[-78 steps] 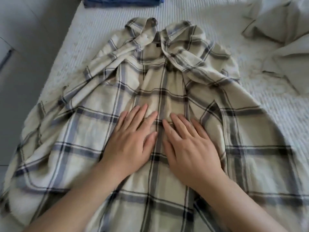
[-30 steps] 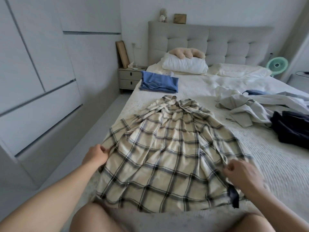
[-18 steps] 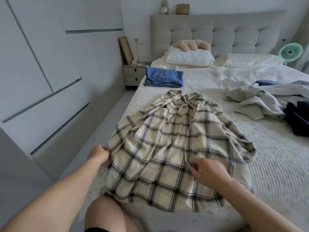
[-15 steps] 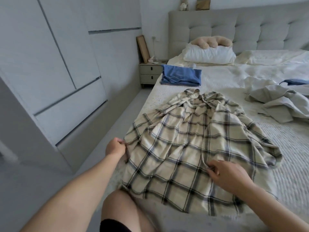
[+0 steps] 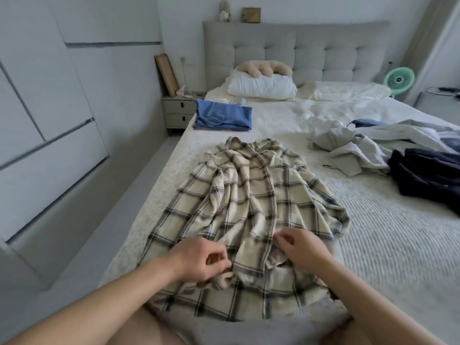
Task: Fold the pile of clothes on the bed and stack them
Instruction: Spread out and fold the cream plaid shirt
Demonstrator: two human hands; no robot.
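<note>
Both hands work at the near end of the garment. Left hand (image 5: 199, 260), fingers curled, pinches a bunch of cloth close to the hem; right hand (image 5: 298, 247), likewise curled, pinches the fabric just beside it, near the centre line.

Item in hand: cream cotton shirt with dark plaid checks (image 5: 249, 207), lying front-up along the near left part of the white ribbed bedspread (image 5: 385, 245), collar pointing toward the headboard, hem at the bed's foot. Fabric is rumpled, with ridges running lengthwise; sleeves are not laid flat.

Assessment: the step appears to be closing or straightening the front panels before folding. No fold is made yet. The next move probably calls for drawing both panels together and flattening the body, then turning in the sides and sleeves.

Farther off, a folded blue garment (image 5: 222, 115) sits near the left edge, evidently the start of the stack. To the right, a loose heap of pale grey clothing (image 5: 353, 150) and a crumpled navy garment (image 5: 428, 175) remain unfolded. Task stands at an early stage.
</note>
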